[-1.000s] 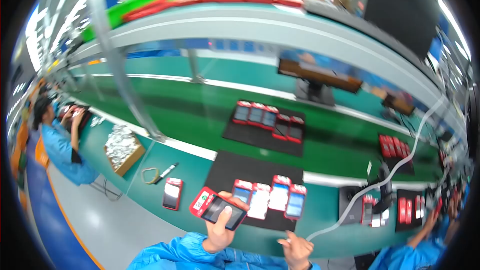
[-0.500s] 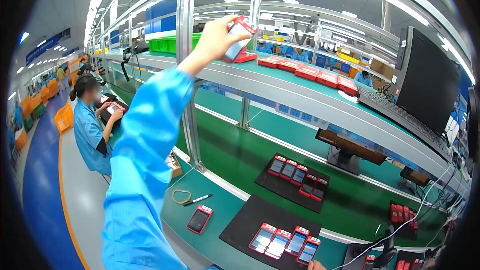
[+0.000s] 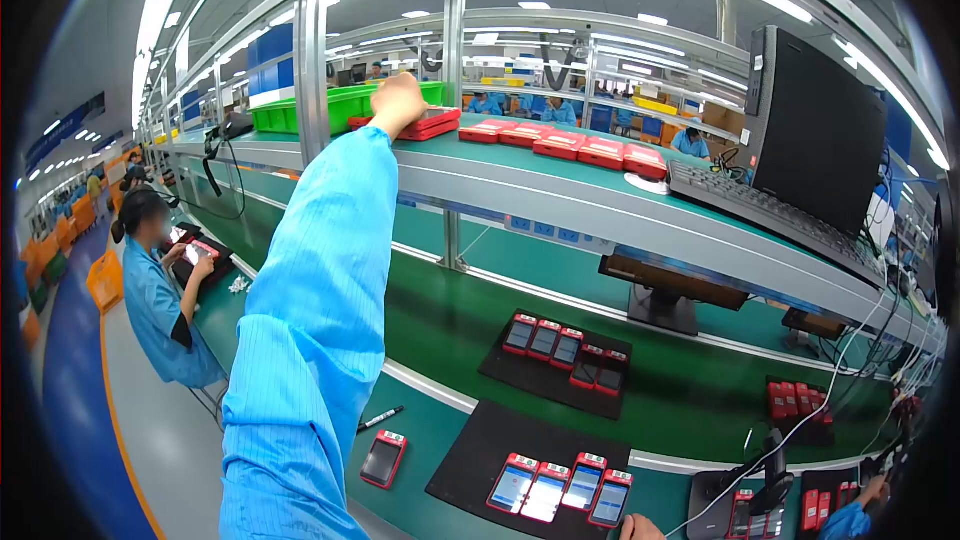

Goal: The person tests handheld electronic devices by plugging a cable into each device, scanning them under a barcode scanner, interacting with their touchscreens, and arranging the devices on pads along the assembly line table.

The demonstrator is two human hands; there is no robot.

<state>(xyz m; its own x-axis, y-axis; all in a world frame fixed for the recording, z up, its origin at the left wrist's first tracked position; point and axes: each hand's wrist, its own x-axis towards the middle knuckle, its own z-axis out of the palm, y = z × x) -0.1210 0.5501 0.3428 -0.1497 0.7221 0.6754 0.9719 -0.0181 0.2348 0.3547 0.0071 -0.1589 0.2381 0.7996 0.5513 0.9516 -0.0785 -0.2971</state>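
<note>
My left hand [image 3: 399, 103] is at the upper shelf, its fingers curled down over a red device [image 3: 432, 124] beside the green bin [image 3: 275, 117]. What its fingertips grip is hidden behind the hand. My right hand [image 3: 640, 528] shows only partly at the bottom edge, near the lit red handheld [image 3: 610, 500]; its fingers are mostly cut off. Several red handhelds with lit screens lie on the black mat [image 3: 465, 460]. One dark-screened handheld [image 3: 383, 460] lies to the left of the mat, below a marker [image 3: 381, 418].
Red devices [image 3: 602, 151] line the upper shelf [image 3: 500, 162], with a keyboard [image 3: 760, 212] and monitor [image 3: 815, 135] to the right. More handhelds lie on a farther mat [image 3: 510, 365]. A seated co-worker [image 3: 160, 310] is at left; another person's hand [image 3: 876, 489] shows at lower right.
My left hand has moved down from above the shelf onto the red devices there; the handheld it held up is now hidden. The view has shifted, and another person's hand appears at lower right.
</note>
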